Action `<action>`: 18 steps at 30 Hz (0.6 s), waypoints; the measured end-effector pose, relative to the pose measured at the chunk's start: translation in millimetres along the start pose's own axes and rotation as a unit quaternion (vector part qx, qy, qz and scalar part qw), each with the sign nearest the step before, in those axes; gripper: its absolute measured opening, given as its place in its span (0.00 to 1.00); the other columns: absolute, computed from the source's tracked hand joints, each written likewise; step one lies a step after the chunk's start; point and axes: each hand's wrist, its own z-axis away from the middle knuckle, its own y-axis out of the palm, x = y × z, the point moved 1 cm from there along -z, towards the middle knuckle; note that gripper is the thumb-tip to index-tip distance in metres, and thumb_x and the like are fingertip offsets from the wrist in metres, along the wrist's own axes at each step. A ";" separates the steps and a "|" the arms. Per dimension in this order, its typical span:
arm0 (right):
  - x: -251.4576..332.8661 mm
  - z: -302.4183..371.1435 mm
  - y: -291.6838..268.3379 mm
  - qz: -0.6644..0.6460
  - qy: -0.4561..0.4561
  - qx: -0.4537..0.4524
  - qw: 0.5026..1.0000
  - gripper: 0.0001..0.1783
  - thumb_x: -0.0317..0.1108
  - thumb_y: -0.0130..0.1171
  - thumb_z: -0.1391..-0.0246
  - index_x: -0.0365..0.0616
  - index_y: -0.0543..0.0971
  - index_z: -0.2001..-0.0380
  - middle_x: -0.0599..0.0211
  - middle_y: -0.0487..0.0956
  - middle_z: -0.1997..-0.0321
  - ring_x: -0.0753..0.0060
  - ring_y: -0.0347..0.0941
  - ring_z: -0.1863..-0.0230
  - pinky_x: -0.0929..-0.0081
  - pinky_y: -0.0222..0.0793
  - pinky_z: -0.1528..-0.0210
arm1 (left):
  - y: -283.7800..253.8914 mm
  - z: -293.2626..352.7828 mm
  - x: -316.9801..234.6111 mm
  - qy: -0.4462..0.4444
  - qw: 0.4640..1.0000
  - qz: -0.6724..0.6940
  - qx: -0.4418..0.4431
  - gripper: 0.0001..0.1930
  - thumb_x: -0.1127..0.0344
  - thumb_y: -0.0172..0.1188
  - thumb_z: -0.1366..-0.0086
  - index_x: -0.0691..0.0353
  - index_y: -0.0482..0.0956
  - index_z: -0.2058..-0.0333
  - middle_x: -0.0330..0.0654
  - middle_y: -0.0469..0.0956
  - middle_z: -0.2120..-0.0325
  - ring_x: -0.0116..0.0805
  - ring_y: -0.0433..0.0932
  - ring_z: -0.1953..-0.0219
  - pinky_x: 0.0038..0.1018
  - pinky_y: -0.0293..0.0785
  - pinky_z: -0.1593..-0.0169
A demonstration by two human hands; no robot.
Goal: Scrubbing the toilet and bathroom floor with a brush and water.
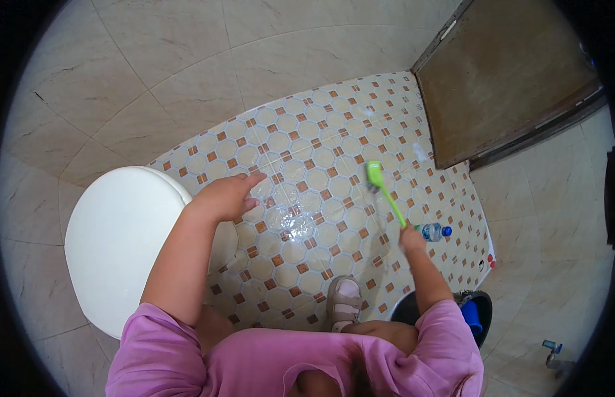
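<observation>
The green brush [389,199] is over the tiled floor [347,147], clasped in the right hand [412,239]; a wide sweep could knock the adjacent bottle [432,232], and the wet patch [295,228] could cause a slip. The right arm [430,278] stretches forward; the empty left hand [235,197] hangs well apart, loosely spread.

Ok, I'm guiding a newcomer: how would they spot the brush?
On the patterned tile floor, look to the right of the white toilet lid. The person's right hand holds the long-handled brush. It is bright green, unlike the clear, blue-capped bottle beside that hand.
</observation>
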 end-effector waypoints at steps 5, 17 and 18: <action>-15.9 -28.3 -21.6 0.008 -0.098 0.022 0.995 0.20 0.41 0.45 0.55 0.40 0.62 0.61 0.45 0.71 0.67 0.47 0.68 0.64 0.63 0.64 0.62 | -0.6 -5.9 -3.9 -0.011 1.000 -0.005 0.016 0.24 0.62 0.51 0.48 0.53 0.58 0.51 0.47 0.68 0.62 0.43 0.68 0.61 0.34 0.65 0.60; -7.4 44.7 11.2 0.049 -0.090 0.029 0.994 0.23 0.49 0.31 0.48 0.38 0.66 0.68 0.48 0.73 0.72 0.49 0.69 0.68 0.56 0.63 0.66 | -2.6 -6.0 -1.8 -0.022 1.000 0.017 0.014 0.25 0.62 0.53 0.49 0.52 0.58 0.50 0.48 0.69 0.63 0.44 0.70 0.63 0.33 0.65 0.60; -13.0 47.4 10.2 0.087 -0.083 0.032 0.992 0.23 0.49 0.31 0.47 0.39 0.65 0.66 0.48 0.72 0.71 0.48 0.69 0.67 0.55 0.63 0.66 | -2.8 -4.6 -3.1 -0.020 0.999 0.020 0.017 0.25 0.62 0.53 0.49 0.52 0.58 0.50 0.48 0.69 0.63 0.44 0.70 0.63 0.33 0.65 0.60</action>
